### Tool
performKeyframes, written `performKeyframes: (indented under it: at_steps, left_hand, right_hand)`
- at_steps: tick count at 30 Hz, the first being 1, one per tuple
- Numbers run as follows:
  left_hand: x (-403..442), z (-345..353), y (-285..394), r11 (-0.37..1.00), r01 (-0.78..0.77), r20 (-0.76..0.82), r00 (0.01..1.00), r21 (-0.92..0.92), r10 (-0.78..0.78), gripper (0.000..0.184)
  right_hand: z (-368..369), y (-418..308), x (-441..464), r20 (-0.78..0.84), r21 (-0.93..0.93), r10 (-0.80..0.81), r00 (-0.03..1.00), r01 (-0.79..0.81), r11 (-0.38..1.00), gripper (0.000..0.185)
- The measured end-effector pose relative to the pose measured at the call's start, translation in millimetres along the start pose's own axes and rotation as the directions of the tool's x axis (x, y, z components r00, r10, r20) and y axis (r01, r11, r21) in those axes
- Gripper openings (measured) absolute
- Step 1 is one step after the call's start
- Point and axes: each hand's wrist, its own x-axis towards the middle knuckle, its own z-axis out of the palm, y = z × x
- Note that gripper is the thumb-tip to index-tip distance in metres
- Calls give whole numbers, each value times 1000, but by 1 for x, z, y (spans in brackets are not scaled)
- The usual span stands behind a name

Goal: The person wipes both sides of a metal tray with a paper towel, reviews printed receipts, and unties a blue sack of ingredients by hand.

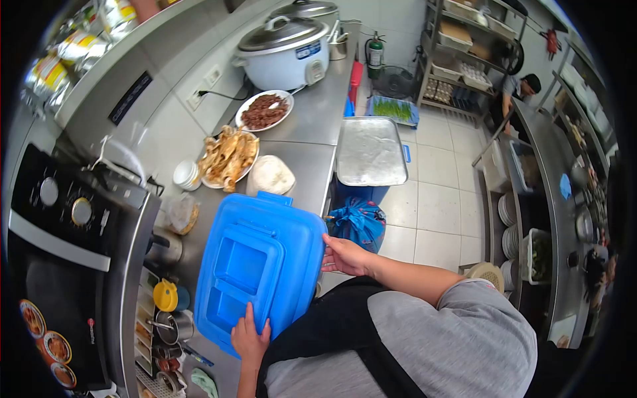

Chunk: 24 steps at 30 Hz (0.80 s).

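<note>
A blue lid (298,249) with a recessed rectangular panel, seen from a head-worn camera, lies at the centre-left of the view over the steel counter (312,123). Clock positions are read from the lid's middle. At six o'clock the left hand (251,337) rests open, its extended fingers lying on the lid's surface. At three o'clock the right hand (348,256) meets the lid's edge with its fingers; whether it grips the edge cannot be told. At twelve o'clock, just beyond the lid, sits a pale, rounded lump (271,176); slightly toward eleven is a plate of browned pieces (229,156). Farther along at twelve are a plate of dark, chopped food (265,111) and a rice cooker (282,60). Between one and two o'clock a metal tray (371,152) lies off the counter, with a blue tied bag (361,219) at two. A pot (174,326) stands near eight o'clock, and a black-fronted appliance (60,285) at nine. Far off at two o'clock, a co-worker (512,89) bends beside another counter (541,156).
</note>
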Motion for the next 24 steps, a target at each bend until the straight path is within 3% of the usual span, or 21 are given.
performKeyframes:
  at_steps: [1,9,11,16,18,19,22,24]
  left_hand:
    - [6,-1,7,999,-43,-22,999,11,43,64]
    - [67,-5,103,985,-166,-39,985,44,168,65]
    - [87,8,132,977,-210,-68,975,16,211,66]
    - [139,10,218,943,-334,-52,941,13,334,67]
    - [158,14,255,928,-373,-59,926,11,373,67]
    - [170,16,272,898,-439,-85,895,8,438,67]
    - [204,30,323,837,-547,-126,832,-15,541,66]
    - [230,35,357,809,-587,-142,804,-33,578,66]
  right_hand:
    - [-7,-6,-6,76,88,-11,997,5,996,44]
    - [-86,-64,-61,47,134,-100,994,93,987,49]
    - [-109,-78,-71,37,66,-159,987,156,986,56]
    - [-170,-116,-126,-12,210,-258,966,255,944,71]
    - [-187,-126,-148,-32,403,-361,932,342,849,87]
    - [-194,-133,-162,-37,396,-350,936,335,855,87]
    - [-224,-160,-203,-290,388,-468,835,550,740,102]
    - [-246,-171,-231,-325,418,-501,802,597,684,102]
